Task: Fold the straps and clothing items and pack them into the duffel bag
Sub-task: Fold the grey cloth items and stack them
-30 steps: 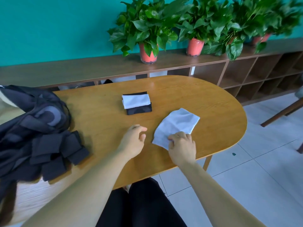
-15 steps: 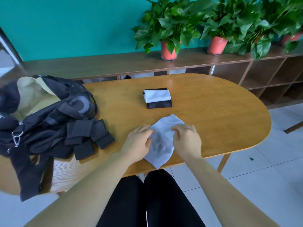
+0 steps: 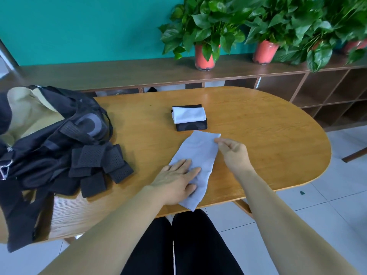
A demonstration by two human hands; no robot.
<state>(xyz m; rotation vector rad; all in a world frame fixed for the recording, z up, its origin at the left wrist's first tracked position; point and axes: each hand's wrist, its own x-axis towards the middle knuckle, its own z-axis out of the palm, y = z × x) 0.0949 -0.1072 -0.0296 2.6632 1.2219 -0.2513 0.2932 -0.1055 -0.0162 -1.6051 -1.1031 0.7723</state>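
Head view, looking down on a fold half made. Lying on the desk (image 3: 268, 135) near its front edge: a pale grey cloth (image 3: 198, 153), near tip drooping just over the rim. Pinned at the near half by the left hand (image 3: 176, 180), flat, fingers straight. Pinched at the far right corner by the right hand (image 3: 232, 153), thumb and forefinger closed on the hem. Just beyond the cloth's far end: a folded stack (image 3: 188, 118), white on black, already done. Off to the left, well apart: the duffel bag (image 3: 65, 133), mouth open, with black mesh straps (image 3: 103, 161) heaped against it, not yet inside. Likely next: carrying that pinched corner over toward the pressing hand, matching edges, then smoothing the crease. Needs light tension only; thin fabric, apt to bunch under the palm or slide off the rim.
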